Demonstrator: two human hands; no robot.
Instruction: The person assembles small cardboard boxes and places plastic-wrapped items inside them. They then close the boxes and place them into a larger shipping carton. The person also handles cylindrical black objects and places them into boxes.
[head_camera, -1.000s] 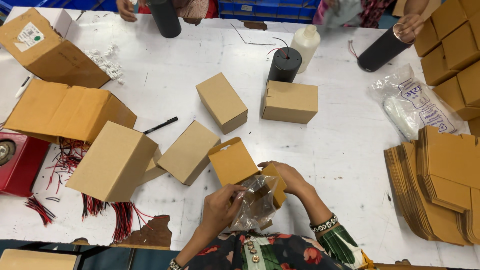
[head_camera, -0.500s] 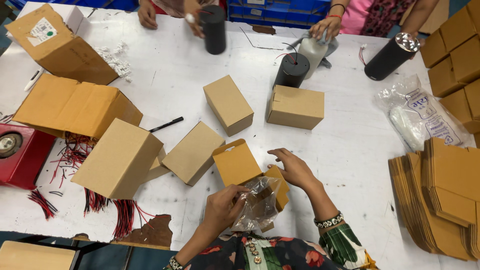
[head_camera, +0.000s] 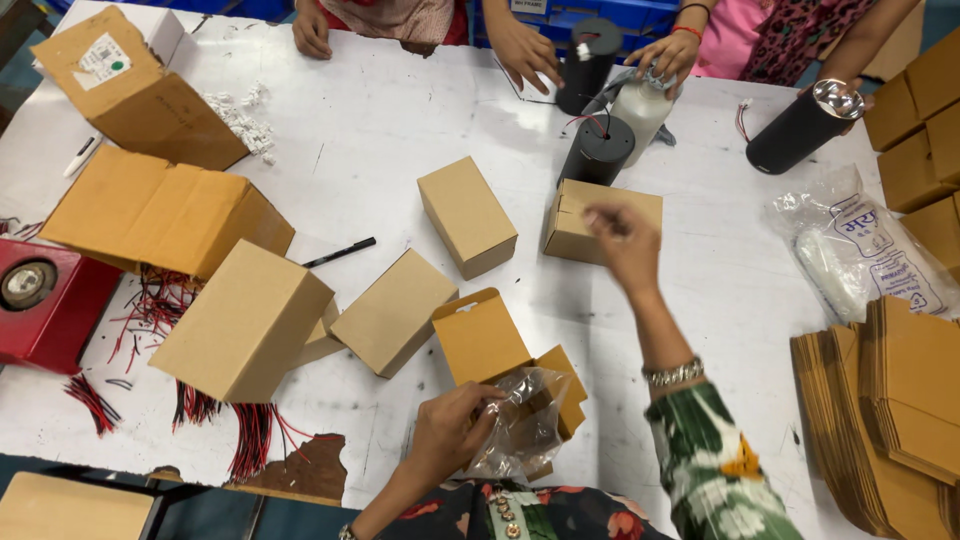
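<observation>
Two bare hands of one person work over a white table (head_camera: 380, 130) seen from above. The left hand (head_camera: 450, 432), low in the centre of the frame, has its fingers curled together, pinching the edge of a crinkled clear plastic bag (head_camera: 520, 430). The bag hangs just right of those fingers and lies against the open small box (head_camera: 500, 345), whose raised flap stands just above the hand.

The right hand (head_camera: 625, 240), right of centre, is stretched out away from the bag, over the near edge of a closed box (head_camera: 580, 215). It is blurred, with the fingers loosely bent; whether they touch the box or pinch anything cannot be told. Just above that box stands a black cylinder (head_camera: 597, 150) with thin wires on top.

Several more closed cardboard boxes lie across the left and centre of the table, with a black pen (head_camera: 340, 252) between them. Bundles of red and black wires (head_camera: 215, 410) trail along the lower left edge, beside a red device (head_camera: 45, 300). A stack of flat cardboard (head_camera: 890, 400) fills the lower right. Along the top edge, other people's hands (head_camera: 525, 50) hold another black cylinder and a white bottle (head_camera: 640, 105).
</observation>
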